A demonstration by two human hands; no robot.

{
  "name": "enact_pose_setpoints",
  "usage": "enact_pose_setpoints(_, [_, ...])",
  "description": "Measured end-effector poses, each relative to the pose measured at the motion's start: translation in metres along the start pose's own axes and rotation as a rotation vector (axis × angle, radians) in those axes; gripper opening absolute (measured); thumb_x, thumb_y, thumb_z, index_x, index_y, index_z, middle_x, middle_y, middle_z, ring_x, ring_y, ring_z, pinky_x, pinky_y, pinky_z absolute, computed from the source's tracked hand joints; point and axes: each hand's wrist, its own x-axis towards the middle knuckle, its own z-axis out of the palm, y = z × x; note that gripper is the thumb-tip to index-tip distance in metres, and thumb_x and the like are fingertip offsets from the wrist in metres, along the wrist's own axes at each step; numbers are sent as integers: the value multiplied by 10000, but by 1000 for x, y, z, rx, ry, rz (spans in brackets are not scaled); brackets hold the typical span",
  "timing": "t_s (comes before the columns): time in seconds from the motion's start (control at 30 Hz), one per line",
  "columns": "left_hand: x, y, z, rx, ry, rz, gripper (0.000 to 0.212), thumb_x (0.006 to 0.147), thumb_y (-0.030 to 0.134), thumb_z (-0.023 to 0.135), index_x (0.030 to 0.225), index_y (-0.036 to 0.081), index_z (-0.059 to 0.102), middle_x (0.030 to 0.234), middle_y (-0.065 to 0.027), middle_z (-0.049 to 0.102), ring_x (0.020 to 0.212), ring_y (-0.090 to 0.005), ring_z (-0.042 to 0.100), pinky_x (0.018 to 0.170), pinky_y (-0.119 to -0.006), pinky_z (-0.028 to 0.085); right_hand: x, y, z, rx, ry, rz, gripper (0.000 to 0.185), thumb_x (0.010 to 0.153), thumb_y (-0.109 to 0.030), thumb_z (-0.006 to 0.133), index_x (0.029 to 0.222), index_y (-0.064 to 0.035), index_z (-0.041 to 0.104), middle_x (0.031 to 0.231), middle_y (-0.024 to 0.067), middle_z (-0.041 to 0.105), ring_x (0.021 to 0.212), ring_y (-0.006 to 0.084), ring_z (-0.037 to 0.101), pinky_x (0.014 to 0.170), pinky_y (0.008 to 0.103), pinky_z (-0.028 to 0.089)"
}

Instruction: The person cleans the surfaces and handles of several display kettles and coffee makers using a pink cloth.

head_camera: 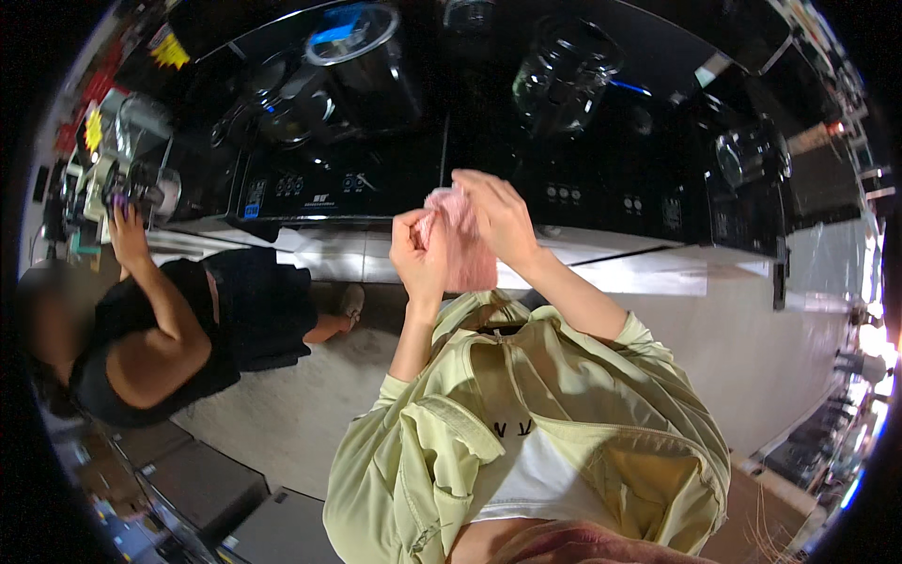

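A crumpled pink cloth (471,261) hangs between my hands, in front of the edge of a glossy black cooktop (493,166). My left hand (421,250) is closed around the cloth's left side. Against its upper right side lies my right hand (499,215), fingers extended and slightly bent; whether it grips the cloth cannot be told. Beyond them on the black surface stand a dark pot with a clear rim (363,70) and a clear glass pot (564,81).
At the left, a person in black (158,331) reaches toward glassware on the counter. Another clear pot (754,155) stands at the right. Dark boxes (204,479) lie at the lower left, beside the grey floor (296,423).
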Motion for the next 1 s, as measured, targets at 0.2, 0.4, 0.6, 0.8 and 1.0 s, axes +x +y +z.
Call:
enact_pose_setpoints(0.2, [14, -31, 44, 251, -219, 132, 101, 821, 31, 600, 919, 18, 578, 808, -119, 587, 670, -215, 575, 606, -282, 458, -9, 27, 3, -520, 85, 130, 304, 764, -73, 551, 1056, -77, 635, 1223, 54, 569, 1216, 271, 423, 984, 469, 283])
enact_pose_setpoints(0.4, [-39, -44, 39, 150, -418, -105, 85, 859, 57, 574, 911, -9, 590, 812, -164, 600, 698, -262, 610, 624, -319, 490, -45, 17, -11, -547, 13, 155, 281, 734, -148, 590, 1001, -94, 658, 1322, 36, 495, 1265, 242, 382, 983, 506, 250])
enact_pose_setpoints(0.6, [-47, -4, 31, -15, -391, -132, 109, 869, 49, 569, 970, 10, 565, 732, -49, 601, 685, -94, 575, 588, -253, 490, -75, -4, -39, -201, 171, 132, 186, 733, 45, 592, 878, -49, 663, 1027, 50, 608, 997, 263, 496, 884, 365, 377])
enact_pose_setpoints(0.8, [-47, 36, 38, -440, -191, -228, 129, 868, 47, 572, 991, 26, 539, 909, -9, 558, 788, -50, 499, 696, -193, 419, -92, -29, -43, 465, -44, 585, 270, 952, -165, 441, 1128, 20, 528, 1096, 147, 581, 1074, 223, 508, 932, 317, 385])
enact_pose_setpoints(1.0, [-47, 32, 35, -297, -156, -214, 122, 823, 2, 590, 943, 21, 573, 852, -17, 593, 787, -75, 538, 701, -214, 450, -111, -39, -67, 273, 51, 606, 288, 976, -253, 431, 889, -4, 547, 692, 14, 501, 652, 98, 433, 589, 263, 389])
